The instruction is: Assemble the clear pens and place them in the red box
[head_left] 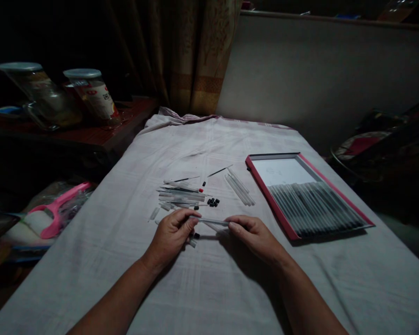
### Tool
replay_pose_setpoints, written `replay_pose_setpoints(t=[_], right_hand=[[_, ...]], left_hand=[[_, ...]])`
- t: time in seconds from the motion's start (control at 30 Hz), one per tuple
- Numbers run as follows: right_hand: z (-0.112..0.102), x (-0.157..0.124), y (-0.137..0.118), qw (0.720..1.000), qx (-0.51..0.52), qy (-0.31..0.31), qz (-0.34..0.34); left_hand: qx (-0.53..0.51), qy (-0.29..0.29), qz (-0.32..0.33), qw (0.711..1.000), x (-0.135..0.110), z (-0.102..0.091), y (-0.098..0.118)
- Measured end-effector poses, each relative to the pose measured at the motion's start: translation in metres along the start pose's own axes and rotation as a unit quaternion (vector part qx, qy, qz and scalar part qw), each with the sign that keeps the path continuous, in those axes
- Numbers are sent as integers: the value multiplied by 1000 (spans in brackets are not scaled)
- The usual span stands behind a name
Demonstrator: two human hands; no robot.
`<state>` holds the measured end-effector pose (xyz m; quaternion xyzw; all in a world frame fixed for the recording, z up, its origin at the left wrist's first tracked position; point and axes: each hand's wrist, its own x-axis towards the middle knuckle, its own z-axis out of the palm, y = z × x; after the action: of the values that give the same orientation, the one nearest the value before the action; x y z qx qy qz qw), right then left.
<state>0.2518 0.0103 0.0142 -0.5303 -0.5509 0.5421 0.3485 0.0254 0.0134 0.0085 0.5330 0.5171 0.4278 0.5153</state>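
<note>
Both my hands hold one clear pen barrel (212,222) level above the white cloth (209,288). My left hand (172,235) pinches its left end with closed fingers, and more small pen parts show under that hand. My right hand (254,235) is closed on its right end. Just beyond lies a loose heap of clear barrels and thin refills (181,193), several small black caps (213,202), and a few barrels set side by side (239,188).
A red-edged shallow box (282,223) filled with a row of pens lies to the right. Two lidded jars (91,95) stand on a dark side table at the left. A pink plastic tool (57,209) lies below it. A wall and curtain close the far side.
</note>
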Motion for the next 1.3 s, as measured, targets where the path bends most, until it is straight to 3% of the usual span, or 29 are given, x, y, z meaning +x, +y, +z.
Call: replay_pose_setpoints(t=[0.3, 0.5, 0.6, 0.7, 0.8, 0.83, 0.9, 1.0, 1.17, 1.3], right_hand=[[12, 7, 9, 995, -27, 22, -90], [10, 6, 4, 993, -61, 9, -96], [2, 6, 0, 981, -96, 62, -159], [-29, 6, 3, 934, -130, 249, -223], [-84, -1, 16, 830, -212, 474, -205], [-104, -5, 22, 792, -240, 530, -187], [-138, -13, 36, 740, -283, 595, -132], [-161, -22, 54, 707, -328, 625, -45], [-148, -21, 60, 689, -387, 612, 37], [-143, -21, 58, 698, -406, 589, 40]], left_hand=[[-27, 38, -19, 999, 2, 2, -1], [-31, 16, -36, 999, 6, 0, 0], [-37, 21, -41, 998, 8, -1, 2], [-50, 55, -25, 997, 10, -4, 4], [-39, 72, -12, 997, 12, -7, 5], [-35, 75, -8, 997, 12, -7, 5], [-32, 79, -1, 996, 13, -8, 3], [-33, 77, 6, 996, 12, -7, 0], [-2, 92, 17, 996, 12, -9, -3], [48, 122, 36, 991, 13, -18, 2]])
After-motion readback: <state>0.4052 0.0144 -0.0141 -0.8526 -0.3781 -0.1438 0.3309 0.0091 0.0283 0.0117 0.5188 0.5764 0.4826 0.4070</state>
